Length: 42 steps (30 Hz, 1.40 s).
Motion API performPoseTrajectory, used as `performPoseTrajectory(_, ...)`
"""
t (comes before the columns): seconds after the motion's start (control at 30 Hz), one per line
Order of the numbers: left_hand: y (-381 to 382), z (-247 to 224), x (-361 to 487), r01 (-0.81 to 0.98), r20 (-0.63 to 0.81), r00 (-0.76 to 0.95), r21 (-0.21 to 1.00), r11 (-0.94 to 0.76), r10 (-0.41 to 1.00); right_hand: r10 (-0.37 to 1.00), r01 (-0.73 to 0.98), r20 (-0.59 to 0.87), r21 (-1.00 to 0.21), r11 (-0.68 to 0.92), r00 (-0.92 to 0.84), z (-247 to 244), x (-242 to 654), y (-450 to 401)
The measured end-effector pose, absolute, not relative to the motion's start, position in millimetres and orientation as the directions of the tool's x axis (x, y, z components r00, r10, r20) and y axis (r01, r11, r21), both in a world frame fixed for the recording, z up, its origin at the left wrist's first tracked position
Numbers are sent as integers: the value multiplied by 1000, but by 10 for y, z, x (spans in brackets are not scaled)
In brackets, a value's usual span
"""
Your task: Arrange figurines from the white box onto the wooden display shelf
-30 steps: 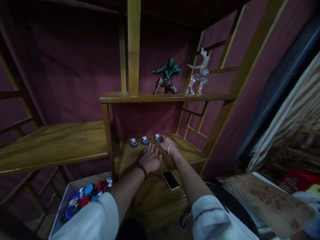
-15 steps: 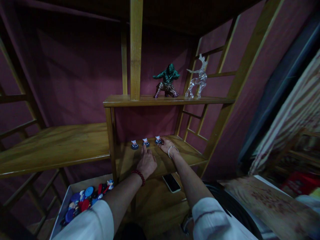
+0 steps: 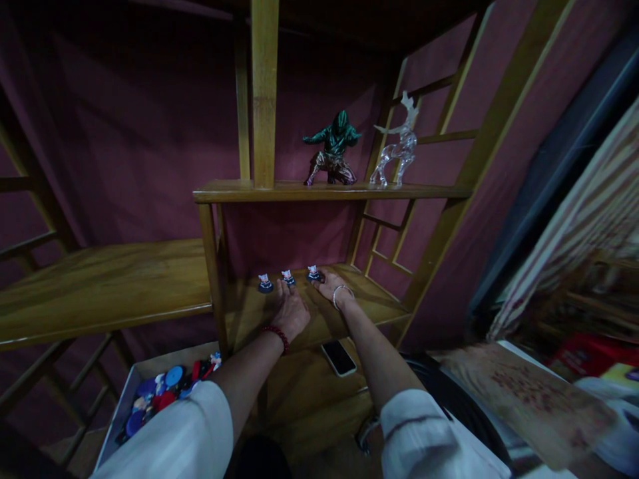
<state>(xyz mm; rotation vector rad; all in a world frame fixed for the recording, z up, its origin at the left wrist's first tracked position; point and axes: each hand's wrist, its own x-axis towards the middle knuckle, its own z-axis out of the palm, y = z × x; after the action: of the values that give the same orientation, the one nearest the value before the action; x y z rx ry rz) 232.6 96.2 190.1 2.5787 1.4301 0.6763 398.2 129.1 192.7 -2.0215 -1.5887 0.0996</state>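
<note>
Three small white-and-dark figurines on round dark bases stand in a row on the lower wooden shelf [image 3: 249, 316]. My left hand [image 3: 292, 313], with a red bead bracelet, has its fingers stretched out to the front of the middle figurine [image 3: 287, 276]. Its fingertips are at that base and partly cover it. The left figurine [image 3: 265, 284] stands apart from both hands. My right hand [image 3: 330, 286], wearing a pale bracelet, pinches the base of the right figurine [image 3: 313, 273], which sits on the shelf with a wider gap to the middle one.
Above are a green-and-purple crouching statue [image 3: 333, 150] and a clear deer figure [image 3: 398, 150] on the upper shelf [image 3: 299, 193]. A phone [image 3: 339, 358] lies below my forearms. At lower left, a box [image 3: 120, 406] holds many colourful figurines. A wooden post [image 3: 208, 266] borders the compartment.
My left hand's fingers have straightened further at the middle figurine. My right hand stays at the right figurine. The view has shifted slightly.
</note>
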Motion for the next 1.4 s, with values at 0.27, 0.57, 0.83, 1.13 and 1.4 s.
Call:
performPoseTrajectory(0.27,982,1907,2332,794,316,430,314,-520,846,914,875,276,-461,-145,296,1920,3978,1276)
performPoseTrajectory(0.57,967,1913,2329,792,292,461,290,-537,838,913,860,285,-496,-120,291,1867,4015,1307)
performPoseTrajectory(0.83,963,1894,2317,786,305,499,236,-572,811,912,867,279,-478,-140,301,1883,4001,1303)
performPoseTrajectory(1.13,987,1869,2317,773,344,507,224,-593,790,918,869,282,-482,-116,279,1889,4000,1299)
performPoseTrajectory(1.4,974,1903,2318,777,277,507,264,-572,816,914,868,291,-482,-116,284,1850,4030,1322)
